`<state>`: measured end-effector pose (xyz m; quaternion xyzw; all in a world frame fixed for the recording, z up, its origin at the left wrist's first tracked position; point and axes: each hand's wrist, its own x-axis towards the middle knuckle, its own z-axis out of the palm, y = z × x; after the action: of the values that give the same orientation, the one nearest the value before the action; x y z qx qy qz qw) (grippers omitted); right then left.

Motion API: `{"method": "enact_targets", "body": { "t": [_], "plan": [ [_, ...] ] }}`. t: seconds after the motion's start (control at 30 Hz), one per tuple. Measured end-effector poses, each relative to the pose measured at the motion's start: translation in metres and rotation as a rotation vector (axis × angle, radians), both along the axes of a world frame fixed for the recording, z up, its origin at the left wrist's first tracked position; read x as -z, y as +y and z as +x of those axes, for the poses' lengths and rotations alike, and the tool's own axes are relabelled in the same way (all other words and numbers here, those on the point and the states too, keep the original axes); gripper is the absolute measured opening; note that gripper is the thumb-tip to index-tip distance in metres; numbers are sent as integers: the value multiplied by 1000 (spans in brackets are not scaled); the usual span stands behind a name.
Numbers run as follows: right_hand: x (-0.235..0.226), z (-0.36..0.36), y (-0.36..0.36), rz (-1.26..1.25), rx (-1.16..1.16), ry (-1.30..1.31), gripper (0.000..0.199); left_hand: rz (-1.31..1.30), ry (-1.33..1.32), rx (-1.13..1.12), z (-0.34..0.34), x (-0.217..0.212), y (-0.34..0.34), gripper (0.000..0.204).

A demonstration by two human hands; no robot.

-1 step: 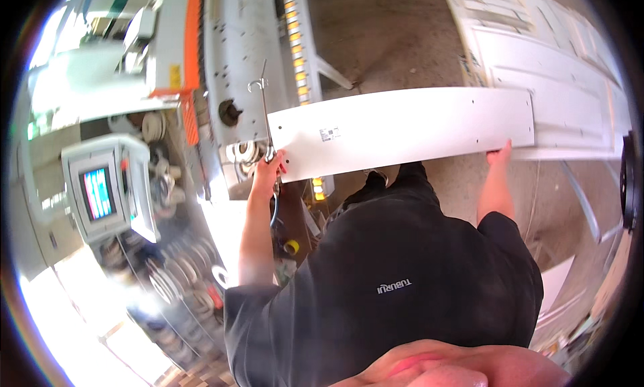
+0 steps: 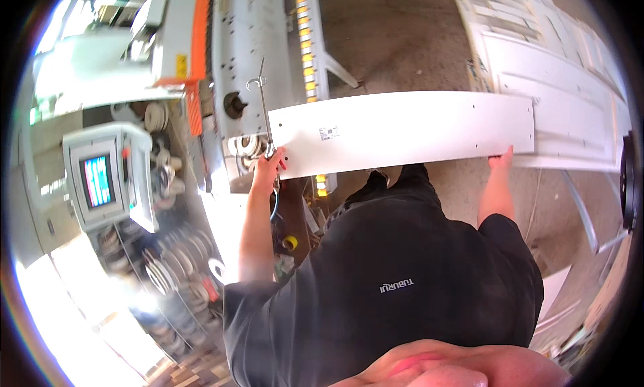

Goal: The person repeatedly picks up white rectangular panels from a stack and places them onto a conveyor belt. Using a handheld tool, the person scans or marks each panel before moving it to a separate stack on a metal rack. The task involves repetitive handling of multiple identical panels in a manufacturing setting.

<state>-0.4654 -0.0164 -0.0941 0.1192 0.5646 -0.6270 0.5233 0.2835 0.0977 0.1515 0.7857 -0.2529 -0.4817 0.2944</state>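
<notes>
1. We grip the long white flat board panel (image 2: pixel 402 130), left hand (image 2: pixel 268 169) and right hand (image 2: pixel 500 162) curled around its near edge.
2. Beyond our fingertips, it nears the grey edging machine (image 2: pixel 248 51); feeding needs level alignment.

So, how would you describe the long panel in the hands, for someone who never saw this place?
Start at the grey and orange machine at upper left. From its side a long white panel runs to the right, held by the left hand and the right hand. Unlike the profiled white doors behind, it is flat, with a small sticker.

Head-worn fisheye, steeply downward, close.
</notes>
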Motion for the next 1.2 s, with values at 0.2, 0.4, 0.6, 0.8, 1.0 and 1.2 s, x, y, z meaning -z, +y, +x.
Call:
{"method": "enact_targets", "body": {
  "t": [0.2,0.4,0.6,0.8,1.0,1.2],
  "plan": [
    [12,74,12,59,-82,50,46,-26,-305,-156,71,21,71,34],
    [-60,171,38,-43,-223,-99,42,30,-839,-291,144,21,140,44],
    [-133,256,72,-38,-630,-131,50,234,-714,-349,188,8,234,51],
    [-128,197,56,-89,-298,4,55,370,-895,-165,169,-2,296,66],
    [-115,110,45,-75,-538,143,44,226,-355,-602,103,-10,247,45],
    [-120,109,26,-159,-777,187,48,56,-288,1,-57,84,215,40]
  ]
}}
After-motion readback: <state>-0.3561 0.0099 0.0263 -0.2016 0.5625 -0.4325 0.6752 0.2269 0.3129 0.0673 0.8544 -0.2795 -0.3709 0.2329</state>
